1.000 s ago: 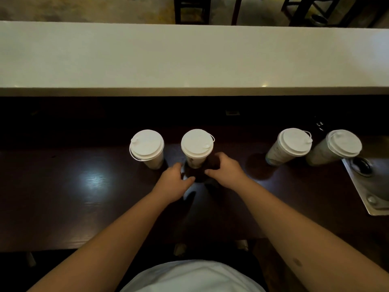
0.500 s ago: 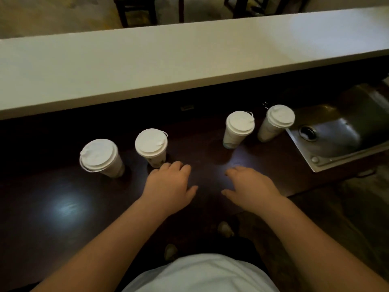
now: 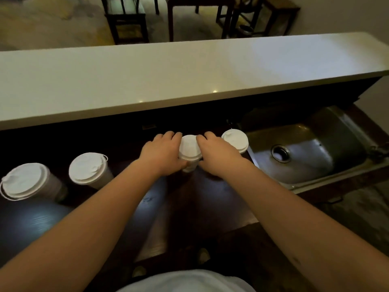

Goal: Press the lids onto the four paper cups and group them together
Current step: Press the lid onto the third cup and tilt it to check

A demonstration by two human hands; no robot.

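Observation:
Several white paper cups with white lids stand on the dark wooden counter [image 3: 130, 209]. My left hand [image 3: 161, 153] and my right hand [image 3: 216, 153] hold the third cup [image 3: 189, 149] from both sides, fingers curled over the rim of its lid. Just right of it, partly behind my right hand, the fourth cup [image 3: 236, 140] stands close to the sink. At the left stand the first cup [image 3: 25, 183] and the second cup [image 3: 89, 168], side by side, apart from the other two.
A steel sink [image 3: 303, 152] is set into the counter at the right, next to the fourth cup. A raised white bar top [image 3: 168, 74] runs along the far side. Dark chairs [image 3: 126, 20] stand on the floor beyond it.
My hands left the second cup, moved right and took hold of the third cup's lid. The view swung to the right, bringing the sink into sight.

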